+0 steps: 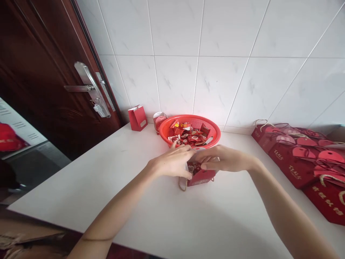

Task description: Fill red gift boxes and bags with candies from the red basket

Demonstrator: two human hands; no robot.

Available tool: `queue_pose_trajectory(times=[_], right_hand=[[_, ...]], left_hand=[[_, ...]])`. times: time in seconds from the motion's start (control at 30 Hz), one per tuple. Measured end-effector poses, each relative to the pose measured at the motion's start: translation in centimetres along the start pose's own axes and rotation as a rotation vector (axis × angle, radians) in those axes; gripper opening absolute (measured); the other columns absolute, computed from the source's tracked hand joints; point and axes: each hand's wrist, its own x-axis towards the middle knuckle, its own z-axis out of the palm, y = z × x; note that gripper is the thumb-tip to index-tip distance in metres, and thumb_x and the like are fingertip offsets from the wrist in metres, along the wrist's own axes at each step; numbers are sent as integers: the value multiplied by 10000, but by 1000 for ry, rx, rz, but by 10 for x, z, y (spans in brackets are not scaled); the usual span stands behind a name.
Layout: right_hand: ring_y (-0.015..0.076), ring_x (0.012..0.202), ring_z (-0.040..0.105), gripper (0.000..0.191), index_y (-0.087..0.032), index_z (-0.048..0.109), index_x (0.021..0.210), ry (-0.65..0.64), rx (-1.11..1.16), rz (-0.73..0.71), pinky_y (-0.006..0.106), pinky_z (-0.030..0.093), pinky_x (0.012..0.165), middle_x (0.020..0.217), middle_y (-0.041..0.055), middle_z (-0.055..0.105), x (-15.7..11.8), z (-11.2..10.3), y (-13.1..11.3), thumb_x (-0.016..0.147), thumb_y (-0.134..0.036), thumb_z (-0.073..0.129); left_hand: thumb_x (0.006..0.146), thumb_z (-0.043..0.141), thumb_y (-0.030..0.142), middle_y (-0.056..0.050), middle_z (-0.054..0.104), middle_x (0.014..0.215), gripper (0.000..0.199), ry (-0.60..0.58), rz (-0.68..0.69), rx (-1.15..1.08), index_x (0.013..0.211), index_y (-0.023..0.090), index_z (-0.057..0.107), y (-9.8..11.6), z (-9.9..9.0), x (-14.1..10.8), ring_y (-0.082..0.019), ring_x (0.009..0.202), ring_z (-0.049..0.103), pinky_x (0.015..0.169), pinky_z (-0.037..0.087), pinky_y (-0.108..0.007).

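A small red gift box (202,178) with a rope handle stands open on the white tabletop, wrapped candies (192,168) showing inside. My left hand (175,160) grips its left side, the thumb at the near corner and the fingers reaching over the far rim. On the right side, my right hand (223,158) is closed over the rim, its thumb near the front wall and its fingers bent toward the opening. Just behind both hands is a red plastic basket (217,133), holding many wrapped candies (192,133). Part of the box is hidden by my hands.
Against the tiled wall stand an upright red paper box (138,118) and a small red-and-white container (159,121). Rows of red gift boxes (291,163) with rope handles and ribbons line the right side. A brown door (51,64) with a metal handle (90,88) is at left.
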Motion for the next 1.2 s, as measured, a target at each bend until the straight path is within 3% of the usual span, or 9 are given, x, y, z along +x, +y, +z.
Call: queue_pose_trajectory(times=[0.07, 0.13, 0.2, 0.3, 0.47, 0.63, 0.83, 1.03, 1.2], right_hand=[[194, 876, 720, 220, -261, 758, 1048, 96, 35, 11, 315, 575, 786, 1002, 14, 776, -14, -2, 5, 934, -358, 598], [231, 965, 717, 251, -264, 734, 1113, 286, -23, 53, 369, 578, 856, 1076, 37, 769, -26, 8, 10, 933, -405, 631], [263, 1032, 703, 261, -266, 722, 1125, 417, -104, 42, 407, 585, 877, 1110, 56, 759, -36, 26, 13, 917, -414, 669], [275, 1172, 663, 202, -268, 720, 1114, 474, -129, -35, 424, 582, 944, 1243, 79, 718, -47, 52, 12, 946, -355, 649], [267, 1175, 679, 161, -250, 748, 889, 658, -16, -50, 416, 598, 961, 1316, 96, 678, -54, 81, 8, 973, -327, 634], [297, 1192, 656, 131, -251, 751, 901, 930, -22, -33, 486, 612, 948, 1329, 125, 616, -48, 104, 9, 953, -316, 649], [203, 795, 707, 107, -245, 634, 961, 810, 55, 80, 396, 618, 742, 1221, 126, 657, -47, 114, 8, 970, -344, 594], [237, 969, 723, 77, -241, 529, 943, 754, 134, 83, 378, 589, 794, 1204, 128, 677, -46, 115, 12, 976, -297, 570], [251, 1029, 709, 127, -227, 613, 990, 800, 131, 67, 382, 579, 823, 1135, 124, 696, -45, 111, 16, 995, -343, 562]], left_hand=[[777, 727, 446, -75, 595, 1357, 744, -5, -1, -21, 1463, 303, 476, -4, -1, 3, -348, 1330, 484, 1164, 290, -490], [820, 674, 496, -84, 582, 1390, 758, -7, -5, -42, 1509, 305, 422, -7, -1, 4, -340, 1335, 485, 1134, 335, -470], [865, 603, 544, -91, 624, 1299, 662, -2, -32, -49, 1463, 287, 482, -6, -2, 4, -333, 1268, 537, 1068, 400, -443], [897, 532, 595, -90, 660, 1171, 513, 38, -104, -37, 1287, 271, 610, -2, 0, 3, -335, 1165, 592, 947, 469, -405], [945, 474, 603, -112, 681, 1183, 479, 205, -121, 9, 1205, 251, 669, 6, 12, 8, -343, 1179, 586, 968, 467, -435], [969, 434, 636, -113, 724, 1121, 529, 305, -76, -22, 1077, 224, 749, 5, 19, 13, -355, 1203, 569, 1007, 449, -454], [1027, 349, 532, -14, 763, 1124, 492, 175, -3, -359, 1144, 271, 751, -7, 7, 9, -244, 1085, 672, 921, 496, -304], [951, 465, 292, -24, 702, 1312, 415, 139, -66, -371, 1299, 239, 683, -14, 8, 13, -242, 1176, 659, 958, 510, -307], [887, 552, 228, -57, 625, 1406, 587, 212, 25, -235, 1469, 300, 532, -7, 24, 15, -262, 1243, 615, 987, 511, -347]])
